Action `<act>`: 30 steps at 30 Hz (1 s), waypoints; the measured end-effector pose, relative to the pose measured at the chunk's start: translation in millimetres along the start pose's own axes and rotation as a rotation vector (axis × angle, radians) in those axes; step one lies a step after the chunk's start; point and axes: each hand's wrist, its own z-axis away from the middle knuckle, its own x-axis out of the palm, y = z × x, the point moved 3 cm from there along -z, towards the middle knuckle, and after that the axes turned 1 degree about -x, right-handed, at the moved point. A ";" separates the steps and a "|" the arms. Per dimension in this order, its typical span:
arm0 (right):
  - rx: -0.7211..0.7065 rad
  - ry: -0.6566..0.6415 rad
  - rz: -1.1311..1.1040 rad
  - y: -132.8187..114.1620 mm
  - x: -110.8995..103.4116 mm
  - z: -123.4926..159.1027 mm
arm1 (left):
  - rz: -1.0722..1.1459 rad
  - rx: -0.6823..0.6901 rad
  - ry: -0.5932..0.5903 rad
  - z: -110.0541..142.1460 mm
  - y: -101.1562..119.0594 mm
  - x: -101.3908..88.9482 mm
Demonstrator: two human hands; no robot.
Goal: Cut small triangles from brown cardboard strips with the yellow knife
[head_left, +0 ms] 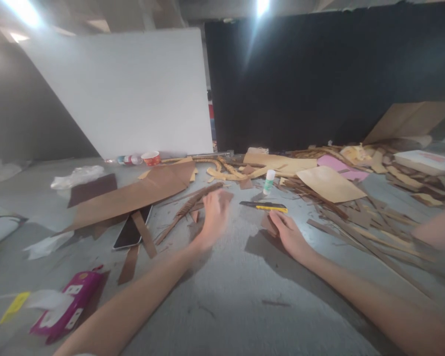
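Observation:
My left hand (215,217) is smeared by motion over the middle of the table, beside a brown twisted-paper branch (193,202) that lies slantwise to its left. Its fingers are too blurred to show a grip; a brown scrap shows just past them. A small piece of brown paper (270,225) is pinched in my right hand (291,237), low over the tabletop. Right in front of that hand lies a yellow and black utility knife (267,206). A white and green glue stick (269,182) stands upright behind the knife.
At left, a long brown paper sheet (133,198) partly covers a phone (128,232); nearer is a magenta tissue pack (66,306). Paper strips (367,222) and a cream sheet (330,184) spread over the right. Another person's arm (437,227) enters there. Tall boards stand behind.

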 end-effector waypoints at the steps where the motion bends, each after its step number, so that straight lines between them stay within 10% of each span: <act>1: -0.027 0.011 0.081 -1.1 -1.4 0.9 | 0.079 -0.033 -0.162 9.5 4.3 9.8; 6: -0.081 -0.045 0.219 -8.9 1.0 7.2 | 0.191 -0.170 -0.686 55.5 24.2 41.7; 30: -0.131 -0.110 0.319 -17.4 -6.1 5.8 | 0.273 -0.200 -0.617 59.7 0.6 42.3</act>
